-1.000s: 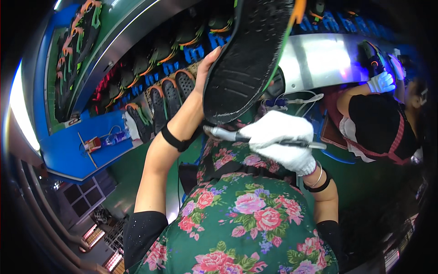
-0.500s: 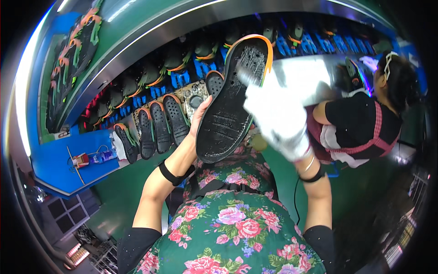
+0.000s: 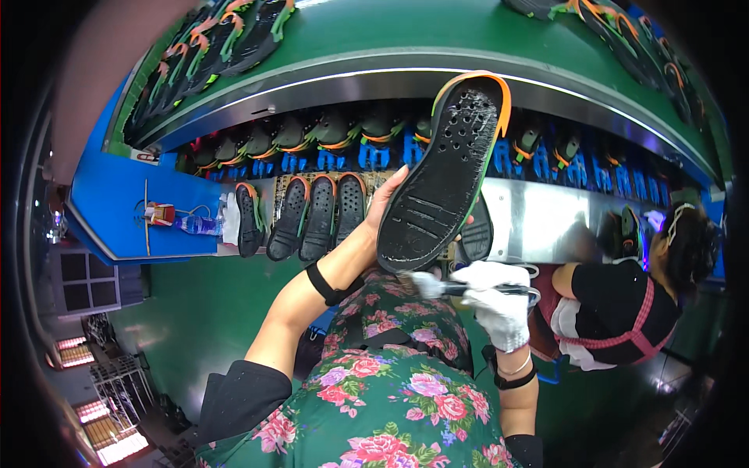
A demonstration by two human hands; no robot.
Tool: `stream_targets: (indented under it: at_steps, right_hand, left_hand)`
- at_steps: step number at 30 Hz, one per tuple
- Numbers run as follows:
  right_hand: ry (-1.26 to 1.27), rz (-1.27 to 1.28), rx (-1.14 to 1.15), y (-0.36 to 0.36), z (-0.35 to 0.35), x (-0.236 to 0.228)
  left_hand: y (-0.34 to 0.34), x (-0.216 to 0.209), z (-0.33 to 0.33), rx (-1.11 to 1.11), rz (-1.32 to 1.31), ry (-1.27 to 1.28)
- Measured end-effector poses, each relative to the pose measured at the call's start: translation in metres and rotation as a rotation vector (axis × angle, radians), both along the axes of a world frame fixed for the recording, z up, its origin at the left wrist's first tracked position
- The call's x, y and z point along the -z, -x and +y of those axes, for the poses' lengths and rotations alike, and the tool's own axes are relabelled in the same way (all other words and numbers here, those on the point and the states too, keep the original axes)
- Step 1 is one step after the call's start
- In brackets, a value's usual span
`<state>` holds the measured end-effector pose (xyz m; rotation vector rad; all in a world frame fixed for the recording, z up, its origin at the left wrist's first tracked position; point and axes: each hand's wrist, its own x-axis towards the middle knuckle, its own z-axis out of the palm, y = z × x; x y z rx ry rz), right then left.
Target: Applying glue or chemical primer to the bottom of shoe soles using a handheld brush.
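My bare left hand grips a large black shoe sole by its side, with fingertips showing past the far edge. The sole stands tilted, its wide end with round holes and an orange and green rim at the top. Its inner face looks wet and streaked. In a white glove, my right hand is closed around a dark-handled brush. The pale bristles lie just below the sole's lower end; whether they touch it I cannot tell. Partly hidden behind the held sole is another black sole.
Several perforated soles lie in a row on the bench at left. Beyond them, dark shoe uppers on blue supports line a conveyor under a metal ledge. A co-worker sits at right. A plastic bottle lies on the blue tabletop.
My right hand with the brush has gone from the sole's upper part down below its lower end. The view has turned, and the held sole appears farther right.
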<state>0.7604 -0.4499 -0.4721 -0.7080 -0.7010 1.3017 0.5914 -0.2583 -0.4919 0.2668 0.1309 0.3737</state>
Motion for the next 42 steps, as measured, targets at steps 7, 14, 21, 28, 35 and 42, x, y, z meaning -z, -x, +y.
stream_targets:
  at_steps: [7, 14, 21, 28, 35, 42]
  right_hand:
    - [0.133, 0.317, 0.314, -0.019, -0.014, 0.043]
    - [0.256, 0.329, 0.285, 0.009, 0.012, 0.063]
    - [0.286, 0.268, 0.261, 0.022, 0.012, 0.076]
    - [0.329, 0.318, 0.267, 0.013, 0.007, 0.084]
    - [0.293, 0.367, 0.277, 0.01, 0.01, 0.086]
    - [0.306, 0.478, 0.296, -0.005, 0.003, 0.09]
  left_hand:
    - [0.035, -0.075, 0.035, -0.152, -0.194, -0.496]
    - [0.034, -0.136, 0.163, -0.458, -0.373, 0.13]
    - [0.081, -0.108, 0.122, -0.777, -0.102, 0.004]
    - [0.095, -0.109, 0.167, -1.348, 1.331, -1.492]
    - [0.067, -0.114, 0.225, -1.324, 1.751, -1.692]
    - [0.084, -0.105, 0.217, -1.372, 1.612, -1.754]
